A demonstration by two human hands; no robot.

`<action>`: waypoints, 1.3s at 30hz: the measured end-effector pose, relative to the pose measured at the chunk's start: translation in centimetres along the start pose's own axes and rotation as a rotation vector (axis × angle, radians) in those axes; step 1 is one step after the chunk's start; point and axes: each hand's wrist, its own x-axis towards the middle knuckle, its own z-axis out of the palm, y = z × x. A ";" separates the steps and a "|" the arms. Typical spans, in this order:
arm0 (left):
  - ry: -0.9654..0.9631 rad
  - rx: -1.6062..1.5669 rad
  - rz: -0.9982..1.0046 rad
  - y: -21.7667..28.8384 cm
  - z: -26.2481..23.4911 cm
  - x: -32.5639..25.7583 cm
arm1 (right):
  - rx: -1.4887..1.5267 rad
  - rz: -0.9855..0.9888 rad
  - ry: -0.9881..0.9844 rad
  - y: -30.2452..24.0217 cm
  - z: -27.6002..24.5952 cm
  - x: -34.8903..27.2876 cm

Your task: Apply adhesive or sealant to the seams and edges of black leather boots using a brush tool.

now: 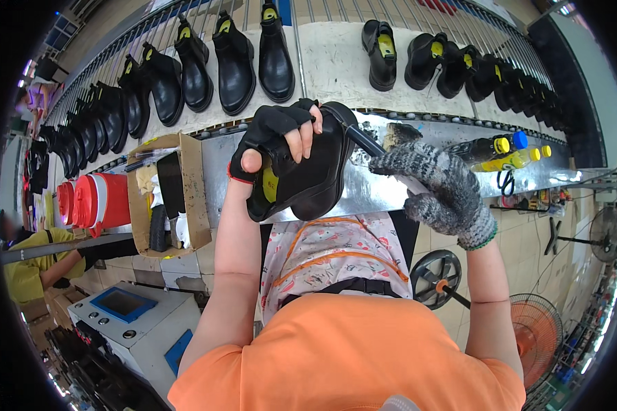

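Observation:
My left hand (281,131), in a black fingerless glove, is closed around a black leather boot (312,183) above the front of the metal bench. The boot lies tilted, its yellow-lined opening toward my left wrist and its sole edge facing right. In a grey knitted glove, my right hand (444,186) grips a dark stick-like tool (365,140). The tool's far end reaches the boot's right edge near the top; whether it touches is hard to tell. The tool's exact kind does not show.
Beyond the shiny bench (384,195), black boots (234,65) and low black shoes (381,55) line a conveyor. A cardboard box (197,195) with cloths stands left, beside red jugs (99,198). Capped bottles (514,161) stand right. Another person's gloved arm (106,252) is at far left.

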 end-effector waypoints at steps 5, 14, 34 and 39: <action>0.096 -0.021 0.012 -0.2 -1.6 -1.6 | -0.041 -0.050 0.072 1.0 3.2 -0.3; 0.223 -0.239 0.198 -3.0 -5.9 -4.5 | 0.117 -0.035 0.098 4.0 10.1 0.1; 0.675 -0.363 -0.054 -3.0 -12.9 -12.4 | 0.435 0.217 -0.004 7.5 14.6 -2.5; 0.902 -0.142 -0.148 -3.0 -14.0 -13.2 | 0.649 0.417 -0.076 8.0 14.9 -3.5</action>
